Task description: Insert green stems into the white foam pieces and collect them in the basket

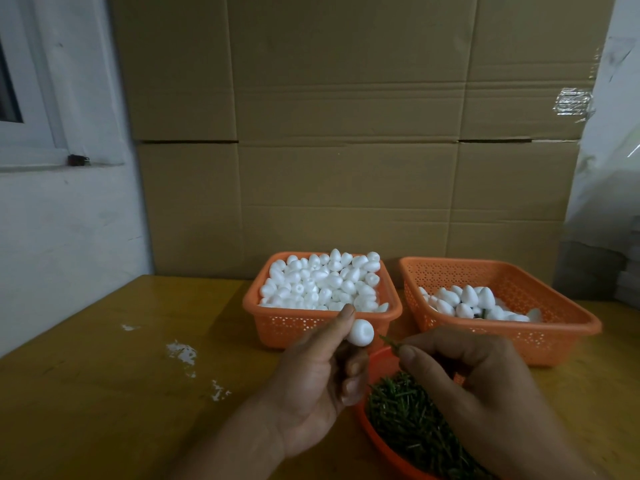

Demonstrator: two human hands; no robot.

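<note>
Both my hands are bare: my left hand and my right hand carry no glove, ring or band. My forearms are bare too, with no sleeve or cuff showing down to the picture's lower edge. My nails are short and plain, without polish.

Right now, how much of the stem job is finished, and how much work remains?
Done: a small batch of foam pieces lies in the right basket, at least one with green showing. In hand: the left hand holds one foam piece while the right hand pinches a green stem just beside it, not yet inserted. Left: the left basket is heaped with foam, and the bowl holds many stems.
</note>
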